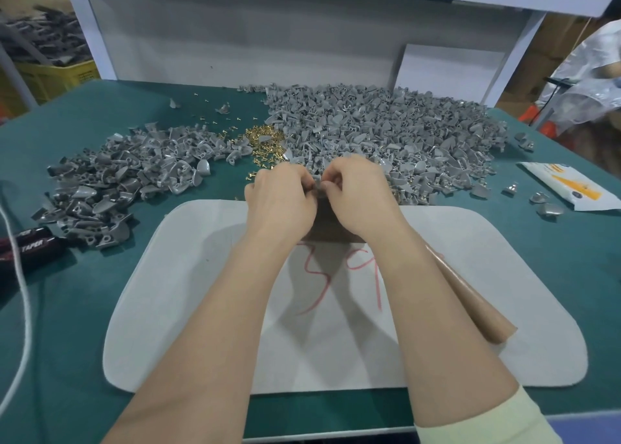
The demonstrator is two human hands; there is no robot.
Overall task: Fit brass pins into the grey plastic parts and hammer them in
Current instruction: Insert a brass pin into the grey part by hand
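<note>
My left hand [280,200] and my right hand [361,196] meet over the far edge of the white pad [188,292], fingers curled. Between their fingertips they pinch a small grey plastic part [319,187], mostly hidden; whether a pin is held too I cannot tell. A heap of brass pins [265,141] lies just beyond the hands. A large pile of grey plastic parts [386,131] spreads to the right and back, and a second pile [121,181] lies on the left. A brown block [327,223] sits under the hands.
A green mat [67,309] covers the table. A brown wooden handle [470,306] lies under my right forearm. A black "TAPER" item [32,245] and a white cord [20,309] sit at the left. A white and orange packet [568,185] lies at the right.
</note>
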